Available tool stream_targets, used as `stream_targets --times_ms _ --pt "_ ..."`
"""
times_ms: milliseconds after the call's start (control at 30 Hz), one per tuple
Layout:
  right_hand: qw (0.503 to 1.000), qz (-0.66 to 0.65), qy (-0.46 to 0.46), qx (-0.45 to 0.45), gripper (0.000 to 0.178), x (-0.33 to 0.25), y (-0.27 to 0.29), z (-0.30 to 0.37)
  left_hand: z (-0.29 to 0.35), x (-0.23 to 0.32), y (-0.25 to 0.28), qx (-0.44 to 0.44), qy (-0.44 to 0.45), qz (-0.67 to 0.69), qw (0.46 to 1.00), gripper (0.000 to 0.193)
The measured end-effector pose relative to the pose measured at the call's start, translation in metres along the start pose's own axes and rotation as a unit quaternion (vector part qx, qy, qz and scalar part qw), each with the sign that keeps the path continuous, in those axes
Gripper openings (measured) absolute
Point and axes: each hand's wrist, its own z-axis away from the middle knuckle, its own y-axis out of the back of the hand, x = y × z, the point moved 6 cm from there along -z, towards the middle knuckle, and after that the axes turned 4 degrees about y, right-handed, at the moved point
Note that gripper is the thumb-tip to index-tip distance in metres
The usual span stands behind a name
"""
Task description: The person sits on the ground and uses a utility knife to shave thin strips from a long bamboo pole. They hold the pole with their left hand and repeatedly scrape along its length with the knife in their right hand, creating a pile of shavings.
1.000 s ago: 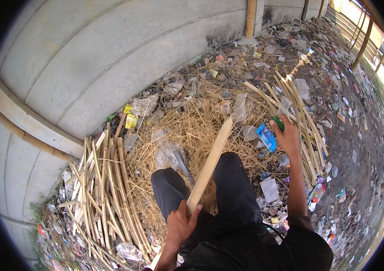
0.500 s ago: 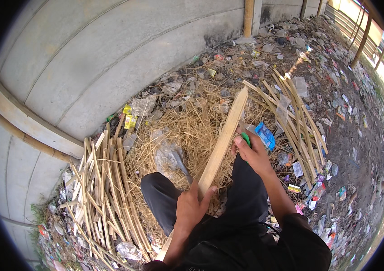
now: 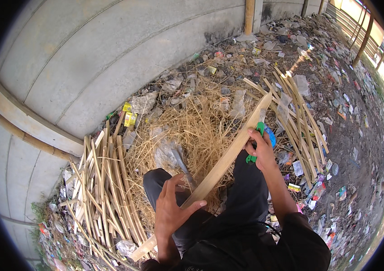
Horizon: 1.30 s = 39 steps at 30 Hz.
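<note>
We grip a green tool (image 3: 261,127) in our right hand (image 3: 262,151), just beside the upper part of the pale wooden strip (image 3: 225,165), which slants down beneath our left hand (image 3: 170,212), its fingers loosely spread.

A tall grey concrete-panel wall (image 3: 110,54) with horizontal seams spans the left and back, smudged black near its base. A pale concrete post (image 3: 38,118) and a brown bamboo pole (image 3: 29,138) stand against it. Dark earthen ground (image 3: 343,156) lies strewn with plastic scraps. Slim wooden posts (image 3: 364,40) line the right; bright daylight shows beyond.
</note>
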Motion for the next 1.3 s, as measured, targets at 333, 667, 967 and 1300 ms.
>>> stream_targets --times_ms 333,667,967,1300 --pt "0.993 -0.028 0.065 0.098 0.023 -0.047 0.064 -0.023 0.041 -0.059 0.085 -0.068 0.056 -0.116 0.989 0.099" --pt "0.985 0.050 0.146 0.081 0.043 -0.077 0.050 -0.015 0.022 -0.049 0.042 -0.004 0.053 -0.052 0.997 0.044" --pt "0.893 0.325 0.289 -0.117 0.033 -0.031 -0.022 0.059 0.020 -0.001 0.004 0.089 0.056 0.070 0.992 0.042" --pt "0.778 0.410 0.408 -0.246 0.035 -0.042 -0.076 0.093 0.015 0.012 -0.006 0.063 0.055 0.097 0.992 0.042"
